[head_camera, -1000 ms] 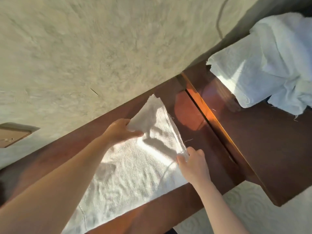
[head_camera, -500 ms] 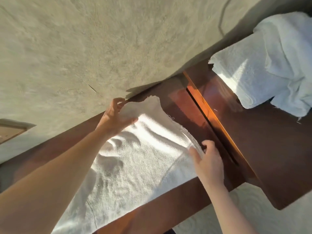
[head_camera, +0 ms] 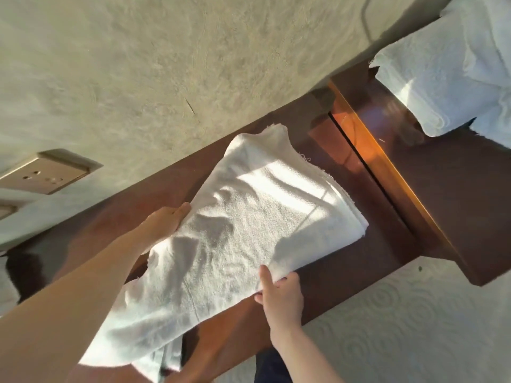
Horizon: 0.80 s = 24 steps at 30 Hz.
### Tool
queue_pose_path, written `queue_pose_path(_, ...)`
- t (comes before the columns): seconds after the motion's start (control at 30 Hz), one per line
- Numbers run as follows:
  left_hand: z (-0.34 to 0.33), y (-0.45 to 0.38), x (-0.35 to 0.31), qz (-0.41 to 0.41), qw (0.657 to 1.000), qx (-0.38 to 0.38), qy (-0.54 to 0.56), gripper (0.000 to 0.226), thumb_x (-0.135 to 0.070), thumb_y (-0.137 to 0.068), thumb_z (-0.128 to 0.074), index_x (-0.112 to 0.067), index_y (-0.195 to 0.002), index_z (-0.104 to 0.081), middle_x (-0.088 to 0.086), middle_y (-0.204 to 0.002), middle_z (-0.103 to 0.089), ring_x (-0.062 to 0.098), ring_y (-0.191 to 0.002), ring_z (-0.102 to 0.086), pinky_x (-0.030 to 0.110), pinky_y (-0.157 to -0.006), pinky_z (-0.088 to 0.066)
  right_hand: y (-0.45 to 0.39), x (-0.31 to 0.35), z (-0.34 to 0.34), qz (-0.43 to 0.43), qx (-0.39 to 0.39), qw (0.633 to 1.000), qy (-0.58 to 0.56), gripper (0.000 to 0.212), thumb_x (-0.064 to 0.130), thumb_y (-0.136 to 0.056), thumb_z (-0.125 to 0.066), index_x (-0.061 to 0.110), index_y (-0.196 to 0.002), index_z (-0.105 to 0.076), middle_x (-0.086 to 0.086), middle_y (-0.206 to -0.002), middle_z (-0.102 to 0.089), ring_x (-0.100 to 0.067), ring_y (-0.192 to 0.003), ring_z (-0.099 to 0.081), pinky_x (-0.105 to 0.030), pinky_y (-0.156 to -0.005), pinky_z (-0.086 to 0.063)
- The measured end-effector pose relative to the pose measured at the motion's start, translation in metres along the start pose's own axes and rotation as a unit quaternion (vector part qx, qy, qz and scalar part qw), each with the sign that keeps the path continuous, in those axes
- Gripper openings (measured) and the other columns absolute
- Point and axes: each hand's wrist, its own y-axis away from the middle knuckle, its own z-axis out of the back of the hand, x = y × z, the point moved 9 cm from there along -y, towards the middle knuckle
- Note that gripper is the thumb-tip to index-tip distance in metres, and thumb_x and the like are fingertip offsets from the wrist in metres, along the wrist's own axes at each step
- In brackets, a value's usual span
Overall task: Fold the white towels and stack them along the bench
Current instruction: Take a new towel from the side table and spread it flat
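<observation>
My right hand [head_camera: 280, 295] is nearest to me, at the near edge of the white towel [head_camera: 243, 230]. Its grip is narrow and holding cloth: the thumb lies on top of the towel and the fingers curl under the raised edge, pinching it. The towel spreads away from that grip across the dark wooden counter [head_camera: 345, 275], and its left end trails off toward my left forearm and hangs over the counter's near edge.

Across the towel from my right grip, my left hand [head_camera: 166, 221] holds the far edge. The thumb shows along the cloth, but the fingers are hidden beneath it, so I cannot tell exactly how they lie. Beyond both grips the towel's folded end lies in layers, with 1 frayed corner lifted toward the wall [head_camera: 166, 64].

Farther right of my right grip, past a bright orange strip of wood, a pile of white towels [head_camera: 442, 76] sits on the counter, well apart from the towel I hold. Left of my left grip, a wall socket [head_camera: 45, 172] is set in the wall.
</observation>
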Motion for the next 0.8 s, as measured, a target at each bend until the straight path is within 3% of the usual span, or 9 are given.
queue_pose_path(0.13, -0.028, 0.022, 0.013, 0.016, 0.967, 0.157, 0.202, 0.105, -0.098, -0.067, -0.045, -0.027, -0.144, -0.054, 0.0, -0.16, -0.036, 0.028, -0.148, -0.032, 0.054, -0.122, -0.017, 0.036, -0.029, -0.077, -0.099, 0.123, 0.984, -0.084, 0.09, 0.06, -0.087, -0.068, 0.008, -0.151, -0.031, -0.003, -0.134, -0.056, -0.013, -0.094, -0.07, -0.024, -0.078, -0.045)
queue_pose_path(0.2, -0.036, 0.021, 0.023, 0.037, 0.934, 0.196, 0.297, 0.102, -0.095, -0.065, -0.055, -0.032, -0.144, -0.053, 0.0, -0.16, -0.037, 0.027, -0.148, -0.033, 0.059, -0.122, -0.015, 0.054, -0.039, -0.109, -0.131, 0.17, 0.962, -0.171, 0.078, 0.051, -0.09, -0.071, 0.013, -0.148, -0.035, 0.001, -0.136, -0.055, -0.007, -0.094, -0.066, -0.022, -0.081, -0.046)
queue_pose_path(0.33, -0.031, 0.04, 0.013, 0.011, 0.878, 0.223, 0.423, 0.057, -0.058, -0.1, -0.045, -0.01, -0.121, -0.067, 0.011, -0.102, -0.078, 0.029, -0.094, -0.072, 0.049, -0.103, -0.045, 0.063, -0.045, -0.138, -0.07, 0.168, 0.928, -0.326, 0.05, 0.039, -0.091, -0.074, 0.018, -0.133, -0.058, 0.0, -0.126, -0.071, -0.013, -0.114, -0.068, -0.038, -0.103, -0.05)
queue_pose_path(0.4, -0.03, 0.042, 0.011, -0.014, 0.868, 0.236, 0.437, 0.044, -0.046, -0.105, -0.041, -0.011, -0.113, -0.066, 0.014, -0.113, -0.075, 0.024, -0.086, -0.074, 0.042, -0.085, -0.05, 0.065, -0.046, -0.139, -0.021, 0.142, 0.921, -0.363, 0.053, 0.047, -0.092, -0.07, 0.015, -0.133, -0.06, -0.006, -0.128, -0.07, -0.023, -0.121, -0.065, -0.052, -0.111, -0.044)
queue_pose_path(0.47, -0.029, 0.042, 0.005, -0.041, 0.854, 0.269, 0.443, 0.041, -0.044, -0.104, -0.045, -0.014, -0.124, -0.065, 0.016, -0.134, -0.065, 0.024, -0.101, -0.07, 0.041, -0.092, -0.05, 0.064, -0.049, -0.135, -0.006, 0.132, 0.909, -0.394, 0.051, 0.048, -0.097, -0.061, 0.013, -0.134, -0.06, -0.009, -0.13, -0.069, -0.027, -0.123, -0.064, -0.056, -0.112, -0.042)
queue_pose_path(0.57, -0.043, 0.041, 0.004, -0.048, 0.828, 0.368, 0.42, 0.057, -0.05, -0.1, -0.049, -0.011, -0.14, -0.059, 0.015, -0.129, -0.067, 0.034, -0.12, -0.064, 0.053, -0.111, -0.04, 0.066, -0.052, -0.133, 0.011, 0.141, 0.877, -0.459, 0.051, 0.046, -0.1, -0.057, 0.019, -0.144, -0.055, -0.008, -0.143, -0.06, -0.027, -0.136, -0.053, -0.053, -0.12, -0.03)
queue_pose_path(0.67, -0.05, 0.04, 0.0, -0.075, 0.804, 0.409, 0.424, 0.053, -0.052, -0.1, -0.046, -0.012, -0.128, -0.067, 0.013, -0.118, -0.071, 0.031, -0.109, -0.068, 0.049, -0.103, -0.044, 0.073, -0.056, -0.118, 0.033, 0.108, 0.878, -0.466, 0.048, 0.039, -0.103, -0.052, 0.014, -0.144, -0.055, -0.012, -0.141, -0.061, -0.029, -0.131, -0.058, -0.051, -0.115, -0.038)
queue_pose_path(0.73, -0.045, 0.042, -0.001, -0.096, 0.81, 0.42, 0.398, 0.052, -0.053, -0.101, -0.047, -0.014, -0.129, -0.067, 0.013, -0.127, -0.068, 0.03, -0.117, -0.066, 0.047, -0.104, -0.045, 0.073, -0.063, -0.107, 0.039, 0.075, 0.879, -0.47, 0.045, 0.037, -0.102, -0.054, 0.016, -0.142, -0.056, -0.013, -0.137, -0.064, -0.031, -0.127, -0.061, -0.053, -0.113, -0.042)
queue_pose_path(0.8, -0.029, 0.032, 0.005, -0.119, 0.864, 0.372, 0.318, 0.046, -0.048, -0.1, -0.056, -0.015, -0.132, -0.064, 0.004, -0.133, -0.066, 0.022, -0.121, -0.065, 0.035, -0.096, -0.051, 0.072, -0.066, -0.096, 0.049, 0.035, 0.88, -0.472, 0.04, 0.033, -0.101, -0.059, 0.021, -0.139, -0.058, -0.008, -0.131, -0.069, -0.03, -0.121, -0.066, -0.053, -0.109, -0.046)
